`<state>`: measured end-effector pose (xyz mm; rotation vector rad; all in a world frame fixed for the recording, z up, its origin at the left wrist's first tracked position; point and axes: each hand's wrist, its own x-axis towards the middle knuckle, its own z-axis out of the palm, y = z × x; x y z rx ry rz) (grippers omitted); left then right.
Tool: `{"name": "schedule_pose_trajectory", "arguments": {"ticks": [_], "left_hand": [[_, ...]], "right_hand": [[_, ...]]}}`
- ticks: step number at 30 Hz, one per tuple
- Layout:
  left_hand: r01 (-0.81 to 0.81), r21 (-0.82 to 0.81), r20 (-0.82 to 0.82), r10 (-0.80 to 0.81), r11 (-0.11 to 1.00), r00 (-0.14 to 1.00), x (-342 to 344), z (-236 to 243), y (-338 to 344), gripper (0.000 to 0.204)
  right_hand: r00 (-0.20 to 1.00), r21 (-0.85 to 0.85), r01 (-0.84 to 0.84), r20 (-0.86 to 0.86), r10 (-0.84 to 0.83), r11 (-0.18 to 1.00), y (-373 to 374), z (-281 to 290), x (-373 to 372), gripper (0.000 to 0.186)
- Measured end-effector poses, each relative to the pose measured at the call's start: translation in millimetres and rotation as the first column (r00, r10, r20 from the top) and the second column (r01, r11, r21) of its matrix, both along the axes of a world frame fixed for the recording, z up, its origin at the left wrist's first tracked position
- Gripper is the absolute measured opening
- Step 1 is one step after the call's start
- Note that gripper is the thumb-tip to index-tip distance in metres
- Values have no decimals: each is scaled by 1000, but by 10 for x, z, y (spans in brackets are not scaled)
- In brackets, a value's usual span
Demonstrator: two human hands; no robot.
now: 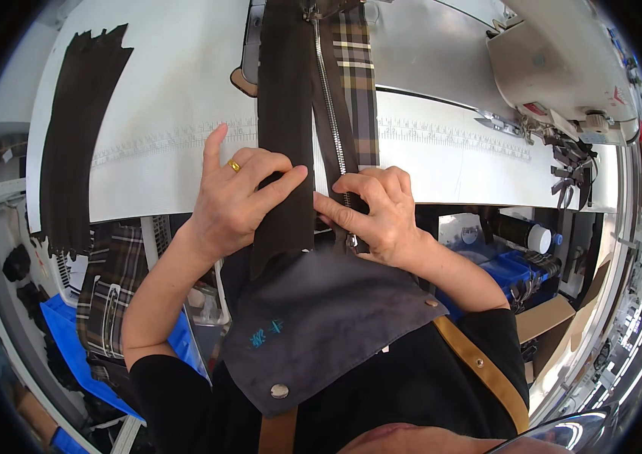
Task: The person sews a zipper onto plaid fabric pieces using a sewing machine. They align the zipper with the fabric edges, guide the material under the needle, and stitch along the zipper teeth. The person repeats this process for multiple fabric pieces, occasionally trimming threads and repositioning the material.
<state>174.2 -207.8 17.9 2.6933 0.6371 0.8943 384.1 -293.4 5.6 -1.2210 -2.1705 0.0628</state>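
Note:
A long black fabric strip (283, 91) runs from the sewing machine's presser foot (313, 10) down over the table's front edge. Beside it lies a black zipper (330, 106) with silver metal teeth, and a plaid fabric piece (359, 91) shows along the zipper's right side. My left hand (236, 193), wearing a gold ring, is closed on the black strip near its inner edge, one finger raised. Thumb and fingers of my right hand (381, 208) pinch the zipper tape just across from it. A zipper slider (352, 240) hangs below my right hand.
A stack of black strips (79, 121) lies at the table's left. The sewing machine head (555, 68) stands at the upper right, with scissors (496, 122) near it. Plaid pieces (113, 291) hang at the lower left; a blue bin (502, 276) sits below the right edge.

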Motion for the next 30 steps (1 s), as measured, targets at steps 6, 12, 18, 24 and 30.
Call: {"name": "schedule_pose_trajectory", "arguments": {"ticks": [6,12,18,24,30], "left_hand": [[12,9,-24,-12,1000,1000,-24,-37,5,29],[3,31,-37,-2,1000,999,-33,-30,-12,29],[-30,112,-13,32,993,999,-25,-64,-60,18],[-25,77,33,22,997,999,-63,-96,-98,12],[-20,7,94,19,1000,995,-61,-83,-100,12]], "right_hand": [[1000,-7,5,21,-4,1000,-19,1,8,49],[998,33,-55,-12,55,998,-16,19,44,42],[991,83,-92,-85,99,992,-81,21,69,36],[997,21,-50,-64,52,999,-107,143,-93,35],[998,-62,-57,-26,55,996,-101,187,-86,33]]}}
